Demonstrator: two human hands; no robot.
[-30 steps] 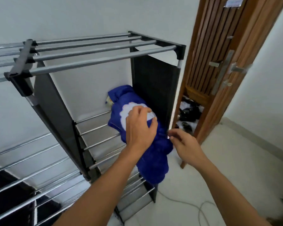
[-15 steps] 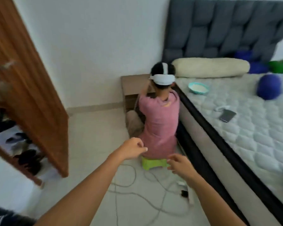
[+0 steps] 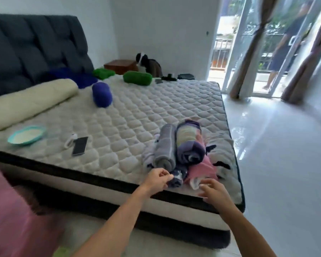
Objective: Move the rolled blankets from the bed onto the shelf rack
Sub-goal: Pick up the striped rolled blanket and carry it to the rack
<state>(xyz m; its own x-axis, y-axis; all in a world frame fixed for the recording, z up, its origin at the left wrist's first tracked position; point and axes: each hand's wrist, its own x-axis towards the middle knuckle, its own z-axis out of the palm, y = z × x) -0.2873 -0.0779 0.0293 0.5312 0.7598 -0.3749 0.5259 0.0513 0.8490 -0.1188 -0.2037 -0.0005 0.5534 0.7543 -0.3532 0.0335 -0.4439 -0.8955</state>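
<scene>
Hands at the blanket pile

Blankets [image 3: 182, 151] sit rolled in a pile on the bed [image 3: 137, 112], at its near right corner. I see a grey roll [image 3: 165, 145] and a purple roll [image 3: 190, 143] lying on top, side by side and touching, with a pink roll [image 3: 202, 168] and a dark patterned one [image 3: 177, 175] under them at the pile's near edge. My left hand [image 3: 158, 179] is at the near end of the dark roll, fingers curled in, and I cannot tell whether they pinch the cloth. My right hand [image 3: 214, 193] hovers just in front of the pink roll, fingers spread, holding nothing. Left of the pile lie a phone [image 3: 80, 145] and a teal bowl [image 3: 27, 135]. Beyond the pile, a blue roll [image 3: 102, 94] and a green roll [image 3: 137, 78] rest on the bed.
</scene>
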